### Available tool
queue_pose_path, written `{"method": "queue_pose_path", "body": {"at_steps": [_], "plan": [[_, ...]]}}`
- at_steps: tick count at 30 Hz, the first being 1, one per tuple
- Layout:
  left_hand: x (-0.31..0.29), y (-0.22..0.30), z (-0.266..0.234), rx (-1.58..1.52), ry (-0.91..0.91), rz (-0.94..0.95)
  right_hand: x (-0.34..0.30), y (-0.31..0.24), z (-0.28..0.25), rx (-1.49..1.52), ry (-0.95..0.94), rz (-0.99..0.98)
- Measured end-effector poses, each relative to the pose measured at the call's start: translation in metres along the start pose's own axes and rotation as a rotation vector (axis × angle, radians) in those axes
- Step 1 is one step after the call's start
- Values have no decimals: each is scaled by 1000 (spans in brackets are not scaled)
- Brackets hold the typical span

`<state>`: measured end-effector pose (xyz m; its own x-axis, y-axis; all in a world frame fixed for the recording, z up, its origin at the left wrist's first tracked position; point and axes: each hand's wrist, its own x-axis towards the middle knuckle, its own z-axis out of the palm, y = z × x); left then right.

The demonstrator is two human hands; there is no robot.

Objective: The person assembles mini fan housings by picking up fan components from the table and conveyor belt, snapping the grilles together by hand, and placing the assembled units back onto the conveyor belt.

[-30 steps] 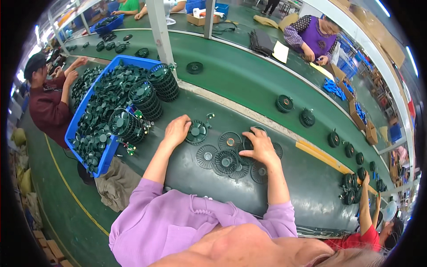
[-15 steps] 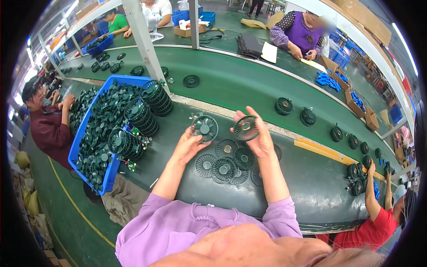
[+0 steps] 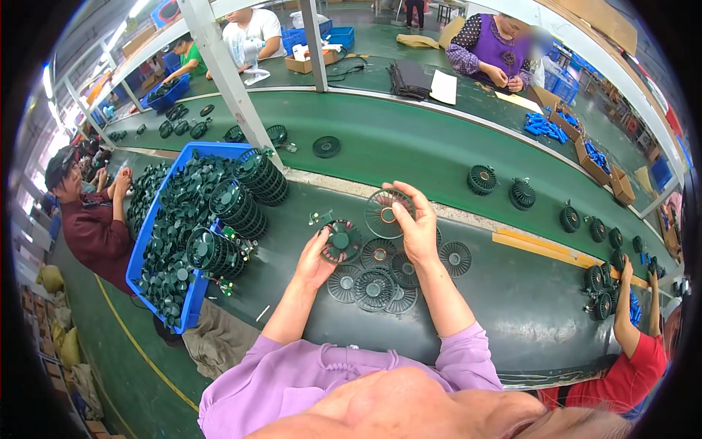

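My left hand (image 3: 313, 265) grips a round dark green fan housing (image 3: 343, 241) by its rim; a solid hub shows in its middle. A small circuit board (image 3: 319, 218) sticks out at its upper left. Just right of it and slightly higher, my right hand (image 3: 420, 233) has its fingers and thumb closed on a round fan grille (image 3: 379, 208) with a copper-coloured centre ring. The two parts are apart. Beneath my hands, several loose grilles (image 3: 374, 290) lie overlapping on the dark bench, and another grille (image 3: 455, 259) lies beside my right wrist.
To the left, a blue bin (image 3: 191, 311) holds a heap of dark green fan blades, beside stacked fan housings (image 3: 261, 178). Beyond the bench, a green conveyor belt (image 3: 409, 157) carries fan parts. A metal post (image 3: 232, 80) rises at its near edge. Co-workers sit around, one in red (image 3: 621, 373) reaching in at right.
My right hand has turned from a spread palm under the grille to a grip on its edge. The fan housing in my left hand has dropped slightly. The whole view has shifted a little.
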<state>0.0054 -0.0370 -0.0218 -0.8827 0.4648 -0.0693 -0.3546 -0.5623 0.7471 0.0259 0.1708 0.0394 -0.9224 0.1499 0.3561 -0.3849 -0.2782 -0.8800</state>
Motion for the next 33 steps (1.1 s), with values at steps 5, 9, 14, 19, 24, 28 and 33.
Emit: {"method": "queue_pose_path", "body": {"at_steps": [5,9,14,19,24,28,33], "plan": [[1,-3,27,-316,-184,-107,-12,10,12,-467,-79,-163],[-1,-8,28,-264,-108,-163,-15,11,20,-842,-144,-463],[-3,-2,30,-422,-122,-199,-21,8,21,-1104,-392,-476],[-2,0,40,-373,47,-74,-22,18,20,-996,-492,-335],[-6,-33,65,234,301,525,-30,48,21,-487,-410,-153],[1,-42,61,773,309,868,-34,44,35,-127,-341,15],[29,-40,53,845,204,852,-23,33,32,-145,-177,59]]}}
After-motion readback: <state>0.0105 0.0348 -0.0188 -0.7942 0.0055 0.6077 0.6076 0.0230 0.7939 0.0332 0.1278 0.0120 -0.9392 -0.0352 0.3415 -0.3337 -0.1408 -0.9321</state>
